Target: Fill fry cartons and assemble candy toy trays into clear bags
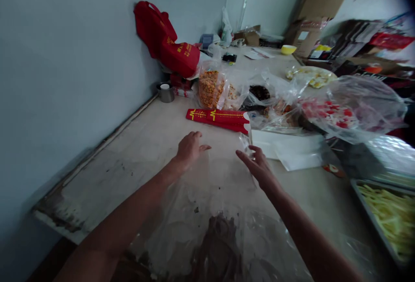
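Note:
My left hand hovers over the worn white tabletop, its thumb held away from the curled fingers and nothing visible in it. Across from it, my right hand has its fingers apart. A small crumpled piece of clear plastic lies right at the right fingertips; whether they touch it I cannot tell. Just beyond both hands, flat red paper sleeves with yellow print lie overlapped. White paper sheets or bags rest to the right of my right hand.
Clear bags of orange snack pieces, dark bits and red-and-white pieces line the back. A metal cup stands by the wall, below red cloth. At right sits a metal tray of pale yellow strips.

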{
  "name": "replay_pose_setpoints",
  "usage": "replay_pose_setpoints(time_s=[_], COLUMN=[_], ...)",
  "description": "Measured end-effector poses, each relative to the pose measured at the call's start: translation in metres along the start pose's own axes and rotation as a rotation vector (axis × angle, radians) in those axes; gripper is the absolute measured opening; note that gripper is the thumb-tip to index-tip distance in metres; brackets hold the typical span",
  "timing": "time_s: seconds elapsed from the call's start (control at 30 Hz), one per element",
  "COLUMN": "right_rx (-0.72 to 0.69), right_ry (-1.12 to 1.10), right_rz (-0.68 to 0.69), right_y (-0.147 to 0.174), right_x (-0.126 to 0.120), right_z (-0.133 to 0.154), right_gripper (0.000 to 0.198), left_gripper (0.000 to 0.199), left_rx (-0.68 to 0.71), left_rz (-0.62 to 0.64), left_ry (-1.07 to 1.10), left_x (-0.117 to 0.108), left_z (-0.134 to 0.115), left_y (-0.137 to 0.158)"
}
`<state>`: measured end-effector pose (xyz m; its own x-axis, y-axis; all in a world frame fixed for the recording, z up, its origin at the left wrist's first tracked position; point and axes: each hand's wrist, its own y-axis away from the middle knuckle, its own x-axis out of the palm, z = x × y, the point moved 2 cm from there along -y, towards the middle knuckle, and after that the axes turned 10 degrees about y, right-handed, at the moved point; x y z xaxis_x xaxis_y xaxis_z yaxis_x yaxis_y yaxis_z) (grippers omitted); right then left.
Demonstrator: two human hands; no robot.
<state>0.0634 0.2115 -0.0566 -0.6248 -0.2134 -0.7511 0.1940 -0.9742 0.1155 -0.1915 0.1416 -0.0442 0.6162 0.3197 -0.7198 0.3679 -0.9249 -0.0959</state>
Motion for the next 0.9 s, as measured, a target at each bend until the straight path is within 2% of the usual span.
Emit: replay_pose_setpoints(time_s=[0.07,0.1,0.17,0.2,0.3,0.37,0.5,0.6,0.67,0.77,0.9], right_rx=[-0.039,-0.054,-0.076,-0.078,-0.098,-0.137,-0.197,-0.179,-0.161,-0.144,-0.211], right_ry=[0.194,0.295,0.483,0.561,0.726,0.789,0.803,0.774,0.737,0.655,0.573], right_rz=[-0.024,-0.03,-0.057,-0.064,-0.091,-0.116,-0.051,0.036,0.065,0.068,0.065], right_y=[-0.002,-0.003,-0.002,-0.001,0.005,0.008,0.008,0.007,0.006,0.005,0.006], right_x=[-0.003,-0.005,-0.008,-0.009,-0.01,-0.011,-0.015,-0.017,-0.014,-0.004,0.017], right_z=[-0.005,-0.006,-0.009,-0.01,-0.013,-0.015,-0.023,-0.03,-0.031,-0.023,0.004], right_gripper=[0.096,0.097,0.094,0.091,0.086,0.084,0.068,0.061,0.06,0.062,0.075], left_gripper=[0.047,0.052,0.066,0.066,0.048,0.048,0.072,0.067,0.058,0.055,0.054], left_rx=[0.177,0.219,0.232,0.228,0.239,0.246,0.235,0.197,0.2,0.282,0.357], left_rz=[0.016,0.038,0.087,0.125,0.251,0.27,0.189,0.142,0.193,0.288,0.306], left_ry=[-0.203,-0.262,-0.319,-0.323,-0.31,-0.321,-0.364,-0.401,-0.383,-0.33,-0.319], left_x=[0.004,0.008,0.017,0.022,0.032,0.03,0.009,-0.012,-0.023,-0.034,-0.045], left_z=[-0.009,-0.012,-0.013,-0.013,-0.008,-0.002,0.023,0.046,0.059,0.07,0.081], left_y=[0.017,0.025,0.038,0.042,0.045,0.039,0.025,0.019,0.018,0.02,0.023])
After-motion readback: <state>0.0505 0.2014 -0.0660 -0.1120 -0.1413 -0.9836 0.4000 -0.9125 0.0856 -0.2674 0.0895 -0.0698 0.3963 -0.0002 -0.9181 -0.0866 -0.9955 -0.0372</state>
